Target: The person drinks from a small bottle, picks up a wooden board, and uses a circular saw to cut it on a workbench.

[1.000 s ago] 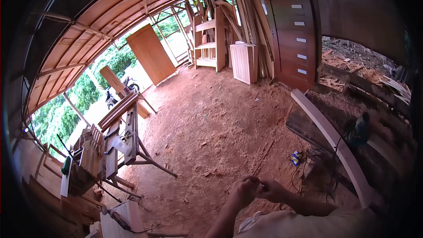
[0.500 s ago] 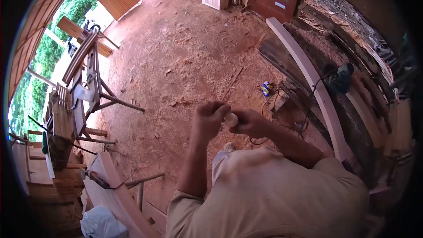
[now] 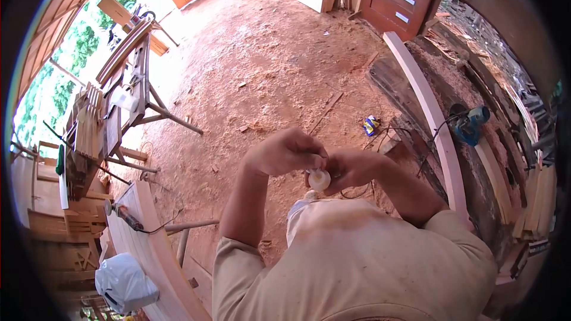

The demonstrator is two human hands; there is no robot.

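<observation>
A small, round, pale object (image 3: 319,180), like the end of a little bottle or jar, is held close in front of my chest. My right hand (image 3: 355,169) is closed around its side. My left hand (image 3: 286,153) is bent over its far side, fingers pinched together right beside my right fingers. What the left fingertips pinch is hidden, and the far end of the object does not show.
Wood shavings cover the dirt floor (image 3: 256,77). Left are a wooden trestle (image 3: 146,77), a plank bearing an angle grinder (image 3: 126,217) and a white plastic bag (image 3: 126,282). Right are a long beam (image 3: 431,107), a teal power tool (image 3: 470,125) and a blue-yellow packet (image 3: 370,125).
My left hand has turned and arched over, its wrist shifting left, while the right hand keeps the round object. The whole view has shifted slightly with my head.
</observation>
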